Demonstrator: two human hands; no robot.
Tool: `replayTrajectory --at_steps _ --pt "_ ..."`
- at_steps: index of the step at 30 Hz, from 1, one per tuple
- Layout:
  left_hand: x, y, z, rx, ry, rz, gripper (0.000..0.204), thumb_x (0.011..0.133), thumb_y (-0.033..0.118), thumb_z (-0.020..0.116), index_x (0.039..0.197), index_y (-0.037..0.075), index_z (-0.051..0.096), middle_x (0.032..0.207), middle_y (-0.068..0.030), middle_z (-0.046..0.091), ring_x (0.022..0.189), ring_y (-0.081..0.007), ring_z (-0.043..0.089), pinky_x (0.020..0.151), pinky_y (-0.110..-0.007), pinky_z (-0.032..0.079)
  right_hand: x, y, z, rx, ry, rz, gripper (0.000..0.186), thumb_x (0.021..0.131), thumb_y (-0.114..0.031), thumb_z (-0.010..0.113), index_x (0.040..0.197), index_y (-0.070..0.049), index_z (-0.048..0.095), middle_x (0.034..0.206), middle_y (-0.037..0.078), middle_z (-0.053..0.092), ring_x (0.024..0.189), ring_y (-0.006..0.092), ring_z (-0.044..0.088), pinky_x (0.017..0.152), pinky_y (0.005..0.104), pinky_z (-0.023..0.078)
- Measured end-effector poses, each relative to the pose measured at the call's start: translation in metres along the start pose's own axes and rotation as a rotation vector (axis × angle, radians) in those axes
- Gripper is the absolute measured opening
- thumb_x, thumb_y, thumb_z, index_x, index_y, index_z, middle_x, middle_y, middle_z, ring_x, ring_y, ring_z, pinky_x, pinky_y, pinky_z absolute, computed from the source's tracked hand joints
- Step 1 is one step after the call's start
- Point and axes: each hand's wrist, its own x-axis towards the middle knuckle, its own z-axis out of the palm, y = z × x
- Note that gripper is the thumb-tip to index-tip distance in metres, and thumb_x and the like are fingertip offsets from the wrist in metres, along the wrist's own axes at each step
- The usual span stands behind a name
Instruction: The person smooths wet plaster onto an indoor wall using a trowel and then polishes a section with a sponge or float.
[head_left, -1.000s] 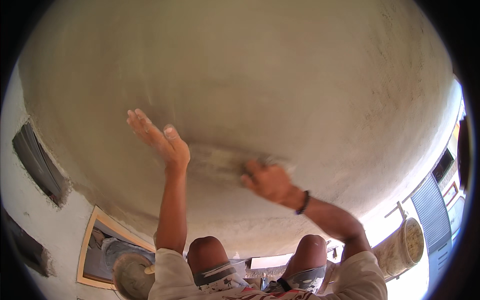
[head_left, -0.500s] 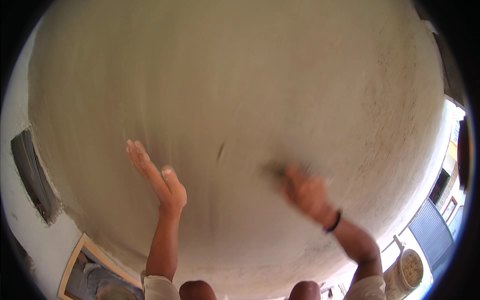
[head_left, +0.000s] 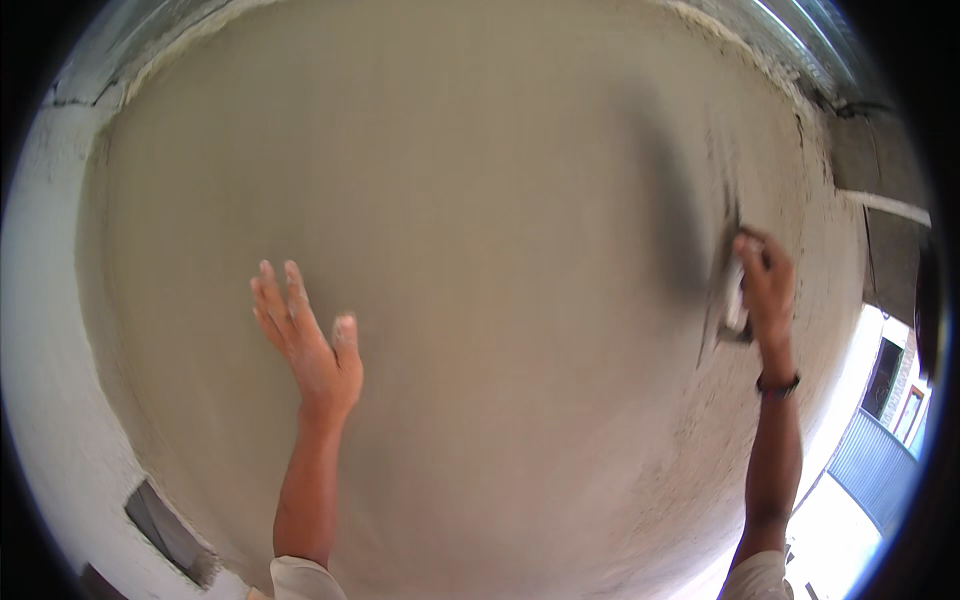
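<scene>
A broad wall of smooth grey-beige plaster (head_left: 480, 250) fills most of the view. My left hand (head_left: 315, 335) is raised at the left, its dusty fingers spread and empty; I cannot tell whether it touches the wall. At the right, my right hand (head_left: 766, 280) is closed round the handle of a long metal plastering trowel (head_left: 720, 300), held upright at the plaster with its blade partly blurred. A dark shadow falls on the wall just left of the trowel.
A whitewashed edge (head_left: 45, 250) runs down the left side, with a grey recess (head_left: 168, 525) low in it. At the upper right are grey blockwork and a white pipe (head_left: 890, 204). Beyond the wall's lower right edge show corrugated blue-grey sheeting (head_left: 872, 460) and a dark window (head_left: 882, 375).
The view has tilted up, bringing the wall's top edge in and taking the knees and buckets out. My right hand has swept right and up with the trowel, now upright. My left hand stays spread.
</scene>
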Motion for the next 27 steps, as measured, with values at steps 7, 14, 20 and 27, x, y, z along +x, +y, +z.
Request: replayTrajectory --at_steps 7,14,20,27 --pt "0.135 -0.078 0.029 0.295 -0.042 -0.124 0.071 0.1 0.053 0.03 0.152 0.006 0.02 0.158 -0.0229 0.009 0.144 -0.0456 0.006 0.114 -0.061 0.007 0.194 -0.027 0.008 0.027 -0.09 0.226 0.035 0.09 -0.035 0.064 0.108 -0.005 0.069 0.056 -0.005 0.044 0.044 0.0043 0.04 0.038 0.0246 0.032" --pt "0.146 -0.096 0.036 0.358 -0.109 -0.15 0.072 0.1 0.056 0.02 0.153 0.009 0.018 0.159 -0.0185 0.01 0.145 -0.0413 0.009 0.115 -0.059 0.01 0.022 -0.134 0.142 -0.157 -0.304 -0.575 0.035 0.084 -0.027 0.069 0.112 -0.007 0.063 0.071 0.012 0.066 0.051 0.027 0.063 0.047 0.0394 0.05" --pt "0.143 -0.095 0.048 0.3 -0.112 -0.151 0.075 0.099 0.059 0.021 0.153 0.008 0.017 0.159 -0.0202 0.01 0.145 -0.0429 0.009 0.114 -0.06 0.01 -0.149 -0.137 0.123 -0.118 -1.127 -0.637 0.033 0.086 -0.021 0.06 0.115 -0.005 0.058 0.072 0.012 0.061 0.055 0.0267 0.063 0.043 0.0386 0.051" --pt "0.147 -0.099 0.034 0.335 -0.148 -0.146 0.081 0.097 0.064 0.015 0.153 0.006 0.015 0.158 -0.0209 0.009 0.146 -0.0421 0.008 0.115 -0.059 0.011 0.073 -0.049 0.016 -0.05 -0.28 -0.059 0.035 0.088 -0.026 0.071 0.109 0.001 0.066 0.092 0.014 0.073 0.074 0.0165 0.071 0.062 0.027 0.058"
